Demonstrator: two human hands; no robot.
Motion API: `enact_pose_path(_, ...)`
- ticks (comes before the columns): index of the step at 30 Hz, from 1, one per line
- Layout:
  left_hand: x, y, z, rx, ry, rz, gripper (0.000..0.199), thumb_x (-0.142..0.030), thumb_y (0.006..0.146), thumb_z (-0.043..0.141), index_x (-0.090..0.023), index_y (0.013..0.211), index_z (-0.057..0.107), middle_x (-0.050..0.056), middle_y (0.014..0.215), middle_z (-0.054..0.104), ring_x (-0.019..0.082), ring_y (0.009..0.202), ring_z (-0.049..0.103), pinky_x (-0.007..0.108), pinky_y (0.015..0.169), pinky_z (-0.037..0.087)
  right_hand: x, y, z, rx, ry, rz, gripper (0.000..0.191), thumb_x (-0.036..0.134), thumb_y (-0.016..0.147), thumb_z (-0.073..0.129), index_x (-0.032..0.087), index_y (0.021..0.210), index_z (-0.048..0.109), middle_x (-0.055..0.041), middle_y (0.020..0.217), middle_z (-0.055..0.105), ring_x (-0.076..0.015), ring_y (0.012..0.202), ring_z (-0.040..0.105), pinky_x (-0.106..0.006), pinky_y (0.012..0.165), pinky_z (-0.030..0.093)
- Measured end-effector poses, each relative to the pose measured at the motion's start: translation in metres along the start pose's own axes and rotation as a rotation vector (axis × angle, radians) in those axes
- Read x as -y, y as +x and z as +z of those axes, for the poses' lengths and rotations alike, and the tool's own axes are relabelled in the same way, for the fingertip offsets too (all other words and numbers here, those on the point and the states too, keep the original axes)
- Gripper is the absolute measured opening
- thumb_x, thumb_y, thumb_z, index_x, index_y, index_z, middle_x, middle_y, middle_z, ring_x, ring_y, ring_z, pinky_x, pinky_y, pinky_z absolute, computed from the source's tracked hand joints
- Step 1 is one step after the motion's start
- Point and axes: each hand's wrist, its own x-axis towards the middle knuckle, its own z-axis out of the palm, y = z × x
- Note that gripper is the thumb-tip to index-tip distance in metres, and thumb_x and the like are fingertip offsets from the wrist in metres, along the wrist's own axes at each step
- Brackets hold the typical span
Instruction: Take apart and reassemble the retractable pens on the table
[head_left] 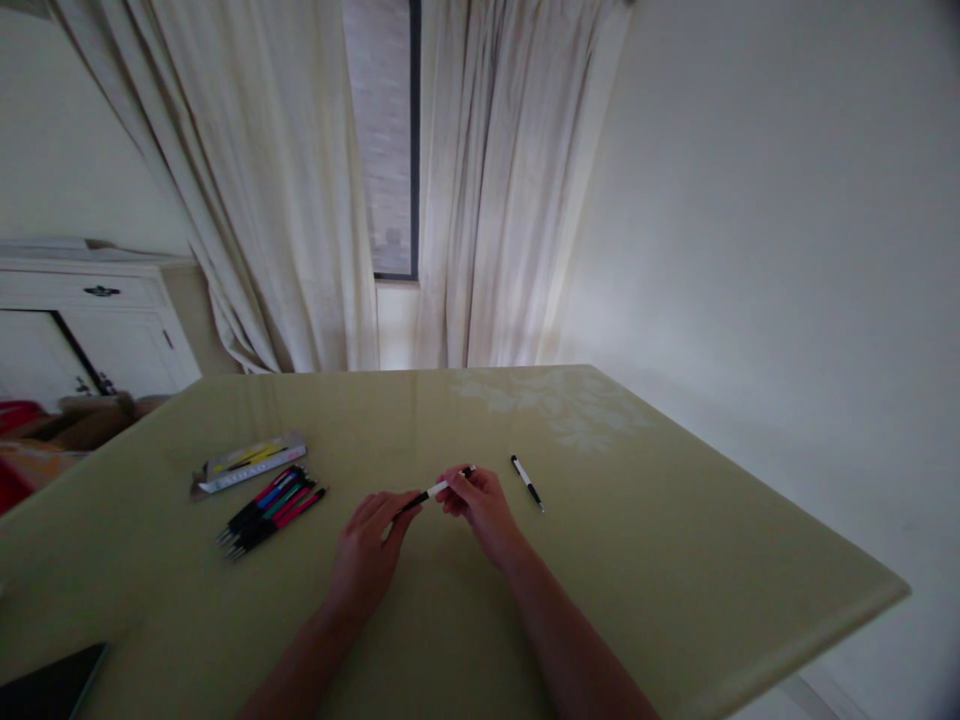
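Note:
Between my two hands, just above the table, is a black-and-white pen [433, 491], tilted up to the right. The fingers of my left hand [369, 545] are closed on its black lower end. My right hand [480, 505] pinches the pen near its other end, where a black tip sticks out past the fingers. A second black-and-white pen [527, 483] lies on the table to the right of my right hand, touched by neither hand. Left of my left hand lies a bunch of pens [274, 510] with black grips and red, blue and green barrels.
A pen box [255, 463] with yellow on it lies behind the bunch. At the lower left is the corner of a dark flat object [56, 685]. The pale green table [660, 590] ends at a wall on the right; curtains [300, 200] hang beyond its far edge.

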Motion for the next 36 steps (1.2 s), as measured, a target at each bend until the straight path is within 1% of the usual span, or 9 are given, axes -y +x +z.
enact_pose_path(5, -0.0035, -0.0007, -0.0044, 0.079, 0.032, -0.149, 0.047, -0.046, 0.106, 0.041, -0.021, 0.078, 0.070, 0.003, 0.071, 0.067, 0.020, 0.069, 0.063, 0.032, 0.067, 0.049, 0.0021, -0.0037, 0.0032, 0.057, -0.036, -0.079, 0.037, 0.054, 0.081, 0.079, 0.017, 0.082, 0.074, -0.0033, 0.068, 0.072, -0.0136, 0.057, 0.059, -0.026, 0.055, 0.041)
enact_pose_path(6, -0.0043, -0.0009, -0.0038, 0.097, 0.016, -0.186, 0.047, -0.047, 0.106, 0.040, -0.021, 0.078, 0.068, 0.002, 0.070, 0.066, 0.019, 0.067, 0.063, 0.031, 0.065, 0.048, 0.0026, -0.0037, 0.0031, 0.060, -0.046, -0.090, 0.037, 0.054, 0.081, 0.079, 0.017, 0.082, 0.073, -0.0031, 0.068, 0.072, -0.0137, 0.056, 0.059, -0.026, 0.055, 0.042)
enact_pose_path(10, -0.0069, -0.0012, 0.0019, 0.118, -0.047, -0.262, 0.032, -0.049, 0.100, 0.052, -0.022, 0.102, 0.068, 0.002, 0.084, 0.070, 0.019, 0.072, 0.065, 0.030, 0.068, 0.051, 0.0023, -0.0021, 0.0014, 0.044, -0.074, -0.112, 0.039, 0.056, 0.081, 0.078, 0.017, 0.082, 0.073, -0.0030, 0.068, 0.071, -0.0134, 0.054, 0.058, -0.026, 0.053, 0.041)
enact_pose_path(14, -0.0065, -0.0012, 0.0048, 0.151, -0.049, -0.267, 0.037, -0.046, 0.103, 0.042, -0.023, 0.090, 0.067, 0.002, 0.082, 0.068, 0.019, 0.072, 0.065, 0.030, 0.068, 0.051, 0.0010, -0.0012, 0.0002, 0.058, -0.114, -0.111, 0.043, 0.060, 0.081, 0.076, 0.017, 0.080, 0.072, -0.0030, 0.066, 0.069, -0.0133, 0.054, 0.057, -0.026, 0.053, 0.041)
enact_pose_path(17, -0.0045, -0.0015, 0.0046, 0.140, -0.059, -0.296, 0.031, -0.049, 0.100, 0.050, -0.023, 0.095, 0.067, 0.002, 0.084, 0.069, 0.019, 0.072, 0.065, 0.029, 0.068, 0.051, 0.0009, -0.0015, 0.0000, 0.064, -0.139, -0.114, 0.044, 0.061, 0.082, 0.075, 0.017, 0.082, 0.072, -0.0033, 0.067, 0.069, -0.0140, 0.054, 0.058, -0.027, 0.053, 0.042)
enact_pose_path(20, -0.0028, -0.0015, 0.0047, 0.165, -0.058, -0.272, 0.036, -0.048, 0.102, 0.045, -0.023, 0.089, 0.067, 0.002, 0.084, 0.068, 0.019, 0.074, 0.065, 0.030, 0.070, 0.051, 0.0005, -0.0011, -0.0003, 0.077, -0.149, -0.115, 0.045, 0.062, 0.081, 0.075, 0.017, 0.080, 0.072, -0.0034, 0.066, 0.069, -0.0140, 0.053, 0.057, -0.027, 0.053, 0.042)
enact_pose_path(23, -0.0032, -0.0006, 0.0049, 0.185, -0.069, -0.278, 0.033, -0.049, 0.101, 0.049, -0.023, 0.094, 0.067, 0.003, 0.087, 0.069, 0.019, 0.075, 0.065, 0.030, 0.071, 0.052, -0.0005, 0.0000, -0.0012, 0.076, -0.163, -0.123, 0.046, 0.063, 0.081, 0.075, 0.017, 0.080, 0.072, -0.0029, 0.066, 0.069, -0.0137, 0.054, 0.057, -0.027, 0.053, 0.042)
enact_pose_path(26, -0.0059, 0.0005, 0.0042, 0.201, -0.062, -0.260, 0.036, -0.047, 0.102, 0.045, -0.023, 0.089, 0.067, 0.003, 0.086, 0.069, 0.020, 0.076, 0.065, 0.031, 0.071, 0.051, -0.0015, 0.0004, -0.0024, 0.086, -0.175, -0.118, 0.046, 0.063, 0.081, 0.075, 0.017, 0.080, 0.072, -0.0025, 0.066, 0.068, -0.0134, 0.054, 0.057, -0.026, 0.053, 0.042)
enact_pose_path(36, -0.0054, 0.0007, 0.0028, 0.245, -0.032, -0.258, 0.031, -0.046, 0.102, 0.046, -0.023, 0.095, 0.066, 0.004, 0.087, 0.071, 0.021, 0.079, 0.066, 0.033, 0.075, 0.052, 0.0022, -0.0036, -0.0013, 0.123, -0.173, -0.086, 0.044, 0.062, 0.081, 0.075, 0.018, 0.082, 0.076, -0.0027, 0.067, 0.069, -0.0136, 0.056, 0.057, -0.027, 0.057, 0.043)
